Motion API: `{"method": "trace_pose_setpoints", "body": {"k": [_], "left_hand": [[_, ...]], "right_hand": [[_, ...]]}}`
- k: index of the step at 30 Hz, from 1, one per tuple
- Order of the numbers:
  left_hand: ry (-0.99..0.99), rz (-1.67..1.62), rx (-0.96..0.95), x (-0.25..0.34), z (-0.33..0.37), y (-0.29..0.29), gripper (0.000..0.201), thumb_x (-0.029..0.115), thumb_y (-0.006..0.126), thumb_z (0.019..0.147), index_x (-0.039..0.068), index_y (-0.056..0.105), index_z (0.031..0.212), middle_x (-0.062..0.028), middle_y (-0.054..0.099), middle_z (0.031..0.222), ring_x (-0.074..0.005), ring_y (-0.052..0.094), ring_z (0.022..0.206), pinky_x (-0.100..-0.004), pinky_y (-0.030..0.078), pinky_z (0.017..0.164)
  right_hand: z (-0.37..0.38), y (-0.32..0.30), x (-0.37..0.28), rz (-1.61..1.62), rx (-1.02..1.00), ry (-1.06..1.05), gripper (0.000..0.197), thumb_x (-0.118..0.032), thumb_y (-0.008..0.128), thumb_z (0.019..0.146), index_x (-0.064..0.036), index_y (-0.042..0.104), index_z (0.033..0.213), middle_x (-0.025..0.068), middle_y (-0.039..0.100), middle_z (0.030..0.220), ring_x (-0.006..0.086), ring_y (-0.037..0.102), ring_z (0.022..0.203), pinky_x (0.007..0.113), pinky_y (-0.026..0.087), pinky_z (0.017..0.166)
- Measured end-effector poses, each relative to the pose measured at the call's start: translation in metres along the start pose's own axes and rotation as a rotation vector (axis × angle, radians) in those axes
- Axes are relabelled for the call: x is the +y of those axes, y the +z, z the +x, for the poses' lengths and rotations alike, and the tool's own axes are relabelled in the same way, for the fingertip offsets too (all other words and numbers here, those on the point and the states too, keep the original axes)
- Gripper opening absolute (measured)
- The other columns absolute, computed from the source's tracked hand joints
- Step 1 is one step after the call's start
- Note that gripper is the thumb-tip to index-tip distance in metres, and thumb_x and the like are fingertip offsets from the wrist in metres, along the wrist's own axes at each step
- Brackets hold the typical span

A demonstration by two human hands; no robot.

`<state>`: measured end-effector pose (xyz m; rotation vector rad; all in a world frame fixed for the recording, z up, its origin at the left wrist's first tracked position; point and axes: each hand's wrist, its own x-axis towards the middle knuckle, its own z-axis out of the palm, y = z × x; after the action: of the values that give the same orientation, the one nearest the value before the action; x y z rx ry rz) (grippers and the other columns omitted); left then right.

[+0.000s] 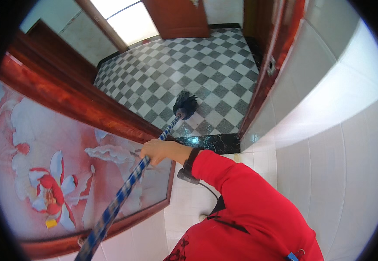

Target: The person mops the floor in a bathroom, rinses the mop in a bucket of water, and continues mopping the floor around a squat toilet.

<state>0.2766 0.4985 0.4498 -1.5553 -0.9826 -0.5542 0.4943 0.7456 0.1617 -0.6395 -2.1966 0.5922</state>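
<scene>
In the head view, a long mop with a blue-and-white patterned, slender round handle (127, 187) is slanting from the lower left edge up and rightward, its dark, shaggy head (186, 105) pointing away from the person. That head is resting on the grey-and-white chequered tile floor (223, 108), beyond the glossy black stone threshold (215, 142). The red-sleeved right hand (160, 151) is wrapping its fingers around the upper-middle handle; the left hand is lying out of view, so its grip cannot be told.
</scene>
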Motion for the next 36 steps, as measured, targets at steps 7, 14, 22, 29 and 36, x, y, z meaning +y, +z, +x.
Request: {"method": "trace_pose_setpoints", "body": {"k": [7, 14, 22, 29, 36], "left_hand": [[-0.063, -0.797, -0.106, 0.102, -0.034, 0.121, 0.015, 0.004, 0.046, 0.081, -0.006, 0.054, 0.090, -0.0087, 0.053, 0.066, -0.0111, 0.039, 0.047, -0.0210, 0.030, 0.041], [-0.343, -1.299, 0.064, 0.072, -0.056, 0.152, 0.019, 0.001, 0.039, 0.083, -0.010, 0.047, 0.097, -0.0030, 0.037, 0.050, -0.0077, 0.030, 0.043, -0.0200, 0.026, 0.041], [-0.131, -1.723, -0.057, 0.121, -0.037, 0.101, 0.017, 0.004, 0.042, 0.085, -0.004, 0.051, 0.097, 0.0027, 0.037, 0.055, -0.0024, 0.028, 0.046, -0.0161, 0.023, 0.041], [0.148, -2.203, -0.273, 0.197, -0.040, 0.005, 0.015, 0.005, 0.042, 0.085, 0.000, 0.052, 0.094, 0.0044, 0.040, 0.056, 0.0005, 0.028, 0.045, -0.0142, 0.021, 0.039], [0.499, -2.064, -0.390, 0.238, -0.142, -0.060, 0.010, 0.006, 0.045, 0.082, 0.004, 0.055, 0.084, 0.0046, 0.046, 0.063, -0.0026, 0.034, 0.048, -0.0182, 0.028, 0.042]], "right_hand": [[-0.113, 0.102, 0.102, 0.120, 0.327, 0.415, 0.010, -0.007, 0.057, 0.054, -0.0080, 0.048, 0.059, 0.0130, 0.050, 0.056, 0.0332, 0.051, 0.060, 0.037, 0.036, 0.050], [-0.158, 0.156, 0.003, -0.014, 0.541, 0.779, 0.012, -0.009, 0.057, 0.055, -0.0080, 0.049, 0.065, 0.0149, 0.053, 0.061, 0.0343, 0.053, 0.067, 0.040, 0.040, 0.055], [-0.240, 0.225, -0.112, -0.101, 0.899, 1.076, 0.010, -0.011, 0.057, 0.059, -0.0063, 0.048, 0.062, 0.0174, 0.051, 0.059, 0.0374, 0.051, 0.061, 0.041, 0.041, 0.054], [-0.317, 0.300, -0.210, -0.211, 1.323, 1.232, 0.013, -0.011, 0.058, 0.059, -0.0055, 0.047, 0.063, 0.0171, 0.051, 0.059, 0.0368, 0.051, 0.061, 0.040, 0.040, 0.052], [-0.390, 0.436, -0.316, -0.249, 1.323, 1.554, 0.017, -0.012, 0.058, 0.055, -0.0044, 0.053, 0.069, 0.0200, 0.052, 0.060, 0.0378, 0.052, 0.064, 0.041, 0.043, 0.058]]}}
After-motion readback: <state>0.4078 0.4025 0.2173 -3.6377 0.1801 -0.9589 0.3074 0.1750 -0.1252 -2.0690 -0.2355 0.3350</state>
